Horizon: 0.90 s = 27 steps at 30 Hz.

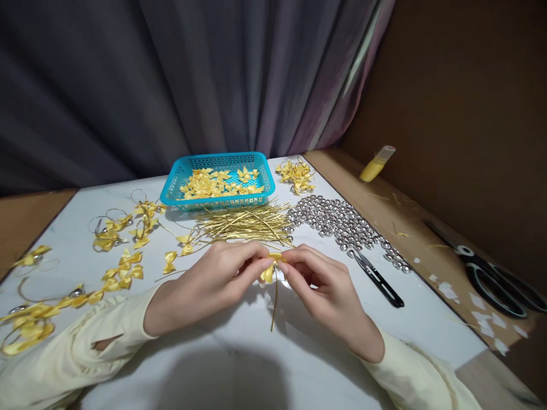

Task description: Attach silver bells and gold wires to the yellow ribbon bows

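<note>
A small yellow ribbon bow (268, 275) is pinched between both hands above the white board (239, 341). My left hand (217, 276) is closed on its left side, thumb against fingers. On its right side my right hand (325, 287) pinches it too, close to a thin gold tie (274, 307) that hangs down from the bow. The fingertips hide part of the bow. Just beyond the hands lies a pile of gold ties (243, 222). Left of my left hand is a loose yellow bow (170, 262).
A turquoise basket (171, 200) of yellow bows stands at the back. Silver bells or beads (333, 219) spread rightward beside thread snips (378, 279). Bow clusters lie left (111, 233) and back right (296, 173). Scissors (491, 279), paper scraps (448, 291) and a yellow tube (376, 164) lie right.
</note>
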Each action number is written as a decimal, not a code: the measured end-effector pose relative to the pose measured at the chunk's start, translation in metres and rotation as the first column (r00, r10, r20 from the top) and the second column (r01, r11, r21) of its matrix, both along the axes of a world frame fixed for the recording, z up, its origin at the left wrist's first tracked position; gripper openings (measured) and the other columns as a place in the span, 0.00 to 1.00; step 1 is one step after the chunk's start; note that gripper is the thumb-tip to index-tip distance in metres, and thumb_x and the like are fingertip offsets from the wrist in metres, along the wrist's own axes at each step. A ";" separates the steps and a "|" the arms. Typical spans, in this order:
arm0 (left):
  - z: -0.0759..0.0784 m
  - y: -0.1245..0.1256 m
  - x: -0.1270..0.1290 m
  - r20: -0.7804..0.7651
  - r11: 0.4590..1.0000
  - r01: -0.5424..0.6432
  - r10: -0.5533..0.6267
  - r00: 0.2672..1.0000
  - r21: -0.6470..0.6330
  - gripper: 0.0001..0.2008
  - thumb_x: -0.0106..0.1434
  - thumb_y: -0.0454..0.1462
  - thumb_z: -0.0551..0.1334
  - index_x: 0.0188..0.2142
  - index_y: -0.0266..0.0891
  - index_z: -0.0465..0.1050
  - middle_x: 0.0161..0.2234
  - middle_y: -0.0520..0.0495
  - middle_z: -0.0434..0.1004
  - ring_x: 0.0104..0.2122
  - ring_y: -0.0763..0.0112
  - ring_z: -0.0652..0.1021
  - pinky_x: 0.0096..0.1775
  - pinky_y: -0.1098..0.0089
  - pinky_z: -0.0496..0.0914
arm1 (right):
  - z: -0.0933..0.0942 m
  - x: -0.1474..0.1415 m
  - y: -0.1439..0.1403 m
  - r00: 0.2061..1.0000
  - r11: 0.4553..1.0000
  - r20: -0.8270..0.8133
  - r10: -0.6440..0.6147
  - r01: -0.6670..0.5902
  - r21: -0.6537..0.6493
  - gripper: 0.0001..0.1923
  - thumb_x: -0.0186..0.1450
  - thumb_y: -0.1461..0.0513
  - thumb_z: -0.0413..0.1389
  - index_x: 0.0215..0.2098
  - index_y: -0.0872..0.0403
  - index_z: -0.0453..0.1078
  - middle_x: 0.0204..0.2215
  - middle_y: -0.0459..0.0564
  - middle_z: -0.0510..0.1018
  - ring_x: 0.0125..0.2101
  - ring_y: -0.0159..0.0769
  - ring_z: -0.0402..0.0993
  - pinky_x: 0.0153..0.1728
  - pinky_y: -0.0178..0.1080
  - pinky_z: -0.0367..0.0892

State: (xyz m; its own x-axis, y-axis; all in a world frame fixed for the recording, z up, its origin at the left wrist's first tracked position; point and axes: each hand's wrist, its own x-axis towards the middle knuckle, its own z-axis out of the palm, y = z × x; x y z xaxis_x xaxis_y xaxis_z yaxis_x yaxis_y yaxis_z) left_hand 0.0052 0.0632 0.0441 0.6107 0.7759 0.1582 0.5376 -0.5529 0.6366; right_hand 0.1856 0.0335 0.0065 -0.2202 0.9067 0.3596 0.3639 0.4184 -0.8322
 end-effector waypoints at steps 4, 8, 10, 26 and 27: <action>0.002 0.001 0.001 0.048 0.997 -0.016 0.019 0.999 -0.071 0.09 0.65 0.35 0.53 0.30 0.36 0.69 0.24 0.54 0.72 0.23 0.79 0.71 0.26 0.78 0.62 | 0.004 0.001 0.002 0.994 0.983 -0.112 0.013 -0.033 -0.178 0.04 0.64 0.62 0.52 0.34 0.55 0.67 0.24 0.44 0.68 0.17 0.23 0.56 0.15 0.30 0.53; 0.003 -0.001 0.000 0.070 0.997 -0.050 0.054 0.996 -0.053 0.08 0.64 0.35 0.54 0.30 0.37 0.69 0.23 0.55 0.71 0.21 0.80 0.69 0.24 0.80 0.61 | 0.008 0.002 0.003 0.957 0.958 -0.289 -0.013 -0.071 -0.279 0.06 0.63 0.61 0.53 0.37 0.54 0.62 0.24 0.43 0.70 0.17 0.24 0.60 0.16 0.29 0.54; 0.004 -0.002 -0.001 0.081 0.998 -0.056 0.059 0.995 -0.037 0.07 0.64 0.34 0.55 0.30 0.37 0.68 0.23 0.56 0.71 0.21 0.80 0.69 0.23 0.80 0.61 | 0.010 0.004 0.002 0.950 0.969 -0.309 -0.034 -0.045 -0.244 0.06 0.62 0.61 0.54 0.34 0.53 0.61 0.21 0.42 0.69 0.20 0.26 0.64 0.19 0.30 0.59; -0.004 -0.006 0.001 0.063 0.991 0.006 -0.015 0.998 0.136 0.06 0.64 0.31 0.54 0.34 0.35 0.68 0.27 0.53 0.73 0.25 0.80 0.72 0.29 0.79 0.63 | 0.007 0.002 0.001 0.997 0.988 0.036 0.072 -0.076 0.133 0.09 0.63 0.69 0.50 0.35 0.57 0.72 0.28 0.52 0.74 0.28 0.33 0.70 0.29 0.36 0.67; -0.005 -0.006 0.002 0.059 0.988 0.012 -0.022 0.998 0.154 0.06 0.64 0.31 0.54 0.34 0.35 0.68 0.27 0.53 0.73 0.26 0.79 0.72 0.30 0.79 0.64 | 0.006 0.002 0.002 0.997 0.987 0.032 0.075 -0.079 0.140 0.09 0.63 0.69 0.50 0.35 0.57 0.72 0.29 0.52 0.75 0.28 0.33 0.70 0.29 0.36 0.67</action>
State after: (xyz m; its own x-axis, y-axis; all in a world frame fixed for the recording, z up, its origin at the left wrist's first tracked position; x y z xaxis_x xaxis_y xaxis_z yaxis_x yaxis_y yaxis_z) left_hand 0.0069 0.0574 0.0396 0.6091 0.7291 0.3120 0.4902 -0.6554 0.5745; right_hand 0.1876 0.0352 0.0127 -0.2985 0.8273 0.4759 0.3474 0.5586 -0.7532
